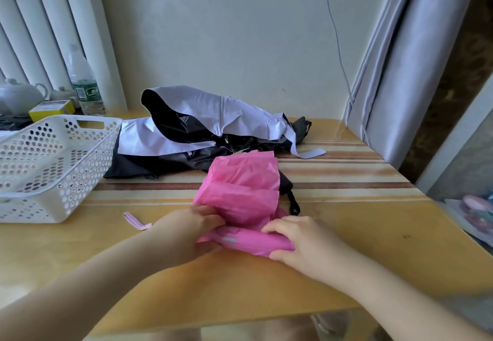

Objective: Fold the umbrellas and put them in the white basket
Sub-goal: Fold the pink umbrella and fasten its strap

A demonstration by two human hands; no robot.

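A pink umbrella [241, 188] lies collapsed in the middle of the table, its near part rolled into a tight tube. My left hand [186, 231] grips the tube's left end, fingers curled into the fabric. My right hand [296, 242] curls round the right end of the tube, thumb underneath. Its pink strap [134, 222] trails on the table to the left. Behind it lies a lavender and black umbrella [202, 124], collapsed but loose and unfolded. The white basket [64, 194] with round holes stands at the left, nothing visible inside.
A water bottle [84, 84], a yellow box [52, 110] and a white teapot [18, 95] stand behind the basket. A curtain [394, 74] hangs at the right. The striped table [346, 180] ends close to me.
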